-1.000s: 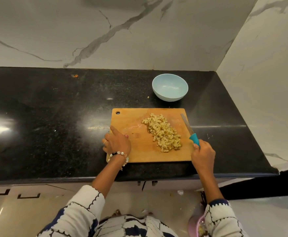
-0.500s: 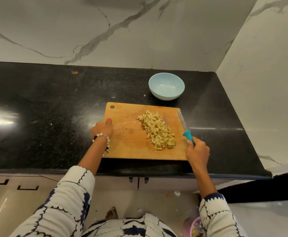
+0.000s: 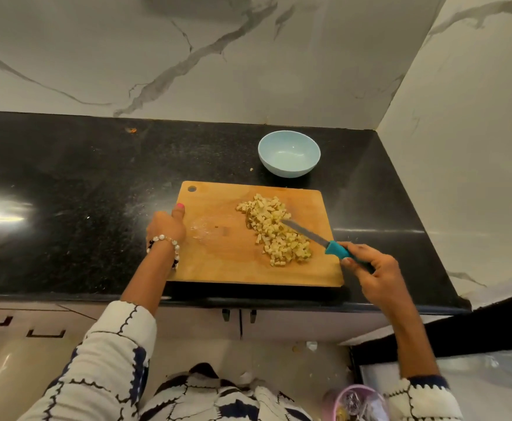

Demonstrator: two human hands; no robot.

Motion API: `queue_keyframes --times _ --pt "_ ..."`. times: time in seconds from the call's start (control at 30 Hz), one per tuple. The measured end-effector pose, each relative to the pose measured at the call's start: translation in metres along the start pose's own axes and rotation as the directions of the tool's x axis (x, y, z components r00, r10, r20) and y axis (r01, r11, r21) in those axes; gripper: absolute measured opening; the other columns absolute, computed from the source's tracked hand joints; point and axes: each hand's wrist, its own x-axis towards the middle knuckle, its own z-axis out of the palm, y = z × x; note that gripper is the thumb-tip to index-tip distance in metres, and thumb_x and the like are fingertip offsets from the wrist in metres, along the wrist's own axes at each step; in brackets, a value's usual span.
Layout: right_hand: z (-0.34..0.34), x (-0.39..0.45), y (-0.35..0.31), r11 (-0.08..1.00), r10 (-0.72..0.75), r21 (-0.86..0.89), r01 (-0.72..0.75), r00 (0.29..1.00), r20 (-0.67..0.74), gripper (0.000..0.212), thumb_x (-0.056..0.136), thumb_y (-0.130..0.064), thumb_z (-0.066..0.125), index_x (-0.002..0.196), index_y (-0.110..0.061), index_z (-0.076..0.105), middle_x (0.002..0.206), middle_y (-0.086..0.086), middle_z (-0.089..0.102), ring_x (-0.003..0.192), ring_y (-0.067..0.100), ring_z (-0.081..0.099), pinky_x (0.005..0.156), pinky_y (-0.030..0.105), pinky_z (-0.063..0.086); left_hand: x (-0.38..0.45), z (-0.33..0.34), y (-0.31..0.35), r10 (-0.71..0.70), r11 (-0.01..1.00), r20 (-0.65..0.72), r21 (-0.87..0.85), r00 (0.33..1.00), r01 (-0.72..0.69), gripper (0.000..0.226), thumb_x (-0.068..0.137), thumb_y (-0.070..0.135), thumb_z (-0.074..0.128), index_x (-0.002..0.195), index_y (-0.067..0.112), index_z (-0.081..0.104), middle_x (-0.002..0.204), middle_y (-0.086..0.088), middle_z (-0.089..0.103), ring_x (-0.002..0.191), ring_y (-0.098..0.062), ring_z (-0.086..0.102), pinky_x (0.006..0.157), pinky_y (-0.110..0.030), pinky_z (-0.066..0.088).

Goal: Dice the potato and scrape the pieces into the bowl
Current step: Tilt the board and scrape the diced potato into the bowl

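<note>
We see the diced potato (image 3: 274, 230) heaped on the right half of the wooden cutting board (image 3: 218, 262) on the black counter (image 3: 66, 183). Our right hand (image 3: 373, 268) has its grip round the teal handle of the knife (image 3: 309, 235), blade lying in the pile. Our left hand (image 3: 166, 226) holds the board's left edge, thumb on top. The pale blue bowl (image 3: 289, 153) sits just beyond the board.

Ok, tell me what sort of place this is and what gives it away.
Most likely a home kitchen. A black stone countertop runs under marble-look wall panels, with cabinet doors below, and diced potato lies on a wooden cutting board near a pale blue bowl.
</note>
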Motion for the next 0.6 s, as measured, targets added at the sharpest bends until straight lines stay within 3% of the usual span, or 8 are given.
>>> queue_keyframes --times 0.07,0.13,0.27,0.33,0.5,0.6 --pt "-0.017 0.000 -0.006 0.992 -0.108 -0.048 0.116 0.983 0.150 0.042 0.087 0.005 0.058 0.124 -0.016 0.059 0.113 -0.005 0.063 0.104 0.014 0.060 0.091 0.028 0.051 0.002 -0.006 0.006 -0.010 0.999 0.011 -0.031 1.000 0.010 0.056 0.094 0.049 0.042 0.107 -0.003 0.054 0.115 -0.023 0.057 0.103 -0.039 0.054 0.086 -0.045 0.044" --pt "-0.028 0.005 -0.011 0.972 -0.160 -0.135 0.191 0.965 0.208 0.048 0.086 0.008 0.058 0.123 -0.023 0.060 0.110 -0.005 0.062 0.101 0.016 0.059 0.089 0.030 0.051 0.004 -0.011 0.015 -0.016 0.999 0.023 -0.049 1.000 0.017 0.056 0.094 0.048 0.042 0.113 -0.004 0.052 0.119 -0.023 0.055 0.108 -0.039 0.052 0.089 -0.045 0.042" --pt "-0.031 0.034 -0.014 0.884 -0.266 -0.348 0.313 0.948 0.177 0.050 0.084 0.009 0.059 0.121 -0.024 0.061 0.105 -0.002 0.063 0.089 0.018 0.056 0.079 0.041 0.053 0.018 -0.019 0.031 -0.013 0.997 0.025 -0.072 1.000 0.015 0.059 0.095 0.045 0.042 0.127 -0.004 0.043 0.131 -0.023 0.048 0.119 -0.040 0.046 0.097 -0.045 0.038" --pt "-0.026 0.054 -0.012 0.829 -0.308 -0.430 0.357 0.934 0.181 0.049 0.084 0.006 0.060 0.121 -0.026 0.062 0.103 0.000 0.064 0.088 0.017 0.055 0.078 0.047 0.051 0.027 -0.022 0.037 -0.015 0.997 0.024 -0.080 1.000 0.017 0.056 0.095 0.045 0.043 0.124 -0.004 0.046 0.129 -0.022 0.050 0.117 -0.039 0.047 0.095 -0.044 0.039" --pt "-0.007 0.102 -0.012 0.805 -0.305 -0.479 0.350 0.937 0.173 0.047 0.085 0.007 0.060 0.120 -0.024 0.064 0.103 0.006 0.064 0.088 0.020 0.055 0.079 0.047 0.052 0.055 -0.023 0.051 -0.040 0.994 0.043 -0.100 0.998 0.044 0.048 0.095 0.046 0.043 0.105 0.000 0.052 0.125 -0.020 0.052 0.106 -0.037 0.051 0.095 -0.046 0.040" --pt "0.004 0.131 -0.008 0.780 -0.311 -0.521 0.348 0.937 0.160 0.048 0.083 0.006 0.064 0.119 -0.026 0.064 0.102 0.003 0.063 0.087 0.018 0.054 0.078 0.047 0.051 0.074 -0.023 0.060 -0.051 0.992 0.058 -0.110 0.997 0.057 0.053 0.094 0.049 0.042 0.119 0.003 0.049 0.124 -0.017 0.053 0.110 -0.038 0.052 0.093 -0.047 0.042"
